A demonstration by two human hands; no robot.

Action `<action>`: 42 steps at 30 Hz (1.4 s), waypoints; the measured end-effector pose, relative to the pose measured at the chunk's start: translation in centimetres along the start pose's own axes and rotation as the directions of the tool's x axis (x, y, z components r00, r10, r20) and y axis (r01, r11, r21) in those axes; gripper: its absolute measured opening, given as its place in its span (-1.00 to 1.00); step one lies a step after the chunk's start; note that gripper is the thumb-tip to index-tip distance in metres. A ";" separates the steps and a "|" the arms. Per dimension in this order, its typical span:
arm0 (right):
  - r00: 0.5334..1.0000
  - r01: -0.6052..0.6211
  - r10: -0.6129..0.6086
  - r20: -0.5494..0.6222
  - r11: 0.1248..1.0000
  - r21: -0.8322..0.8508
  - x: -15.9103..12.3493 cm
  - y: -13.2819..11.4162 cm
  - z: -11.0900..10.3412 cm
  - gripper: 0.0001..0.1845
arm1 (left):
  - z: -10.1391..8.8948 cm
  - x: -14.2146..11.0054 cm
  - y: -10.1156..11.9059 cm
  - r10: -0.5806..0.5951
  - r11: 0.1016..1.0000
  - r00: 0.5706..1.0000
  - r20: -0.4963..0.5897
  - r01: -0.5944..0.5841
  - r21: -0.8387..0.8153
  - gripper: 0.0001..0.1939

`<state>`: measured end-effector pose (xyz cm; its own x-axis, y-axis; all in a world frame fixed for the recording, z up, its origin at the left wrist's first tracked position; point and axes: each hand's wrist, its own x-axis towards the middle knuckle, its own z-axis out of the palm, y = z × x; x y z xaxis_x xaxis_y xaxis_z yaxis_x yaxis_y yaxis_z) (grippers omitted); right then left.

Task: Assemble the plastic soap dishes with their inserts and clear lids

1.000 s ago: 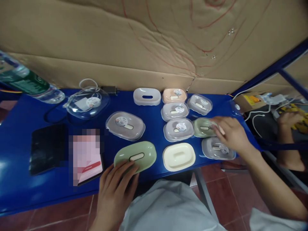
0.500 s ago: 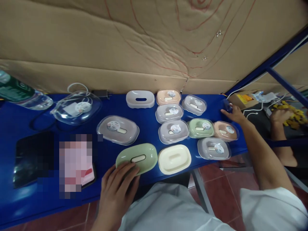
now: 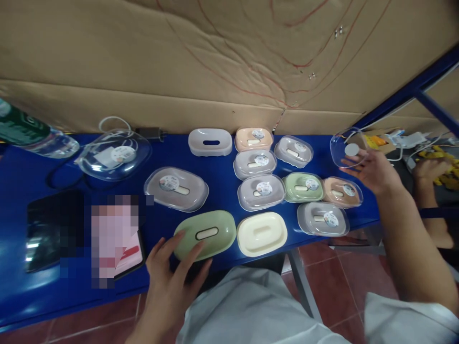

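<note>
The right hand (image 3: 378, 174) is gripping a clear, rounded plastic lid (image 3: 349, 150) bearing a white round sticker, at the far right of the blue table (image 3: 222, 184). The left hand (image 3: 174, 267) is resting loosely, fingers spread and not closed, at the near left edge of a green oval plastic dish (image 3: 218, 222) with a pale central insert. The dish is lying by the table's near edge; a cream oval plastic tray (image 3: 262, 233) is sitting just right of it. A lidded peach oval plastic box (image 3: 330, 186) is standing near the right hand.
</note>
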<state>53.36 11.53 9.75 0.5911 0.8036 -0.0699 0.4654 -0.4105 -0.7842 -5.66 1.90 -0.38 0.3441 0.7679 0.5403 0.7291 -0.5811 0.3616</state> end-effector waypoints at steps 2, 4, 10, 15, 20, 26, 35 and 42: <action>0.992 0.117 -0.124 0.026 0.975 0.188 -3.8 -1.8 0.8 -0.55 | 0.2 0.1 0.0 -0.038 0.999 0.999 -0.018 0.037 -0.028 -0.27; 0.923 0.356 -0.383 0.023 0.876 0.325 -8.8 -3.8 2.8 -0.63 | 0.4 0.2 -0.1 -0.076 0.995 0.995 -0.060 0.072 -0.063 -0.12; 0.306 0.838 -0.825 0.475 0.470 0.276 -21.7 -9.0 13.5 -0.49 | 0.9 0.0 -0.6 -0.165 0.977 0.975 -0.151 0.140 -0.160 0.24; -0.082 0.981 -0.845 0.528 0.025 0.192 -23.7 -9.2 20.7 -0.55 | 0.1 -0.8 -0.5 -0.208 0.968 0.976 -0.060 0.196 -0.159 0.10; -0.140 0.986 -0.769 0.623 -0.048 0.163 -22.7 -9.7 22.1 -0.47 | -0.7 -0.7 -0.5 -0.140 0.985 0.990 0.016 0.141 -0.099 -0.11; -0.151 0.985 -0.752 0.642 -0.060 0.161 -21.6 -10.8 21.6 -0.46 | -0.4 -0.4 -1.2 -0.131 0.988 0.989 0.065 0.136 -0.075 -0.17; -0.135 0.987 -0.737 0.663 -0.156 0.028 -22.1 -9.8 22.5 -0.43 | -0.3 -0.2 -1.7 -0.121 0.989 0.992 0.038 0.123 -0.080 -0.17; -0.143 0.966 -0.743 0.654 -0.249 -0.072 -22.5 -8.3 22.9 -0.34 | -0.7 0.0 -1.1 -0.117 0.993 0.993 -0.022 0.117 -0.025 -0.20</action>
<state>21.09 6.77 3.71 -0.8613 0.4716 0.1892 0.5020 0.8475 0.1724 -6.88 2.38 -0.24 0.2431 0.8246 0.5109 0.7491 -0.4942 0.4412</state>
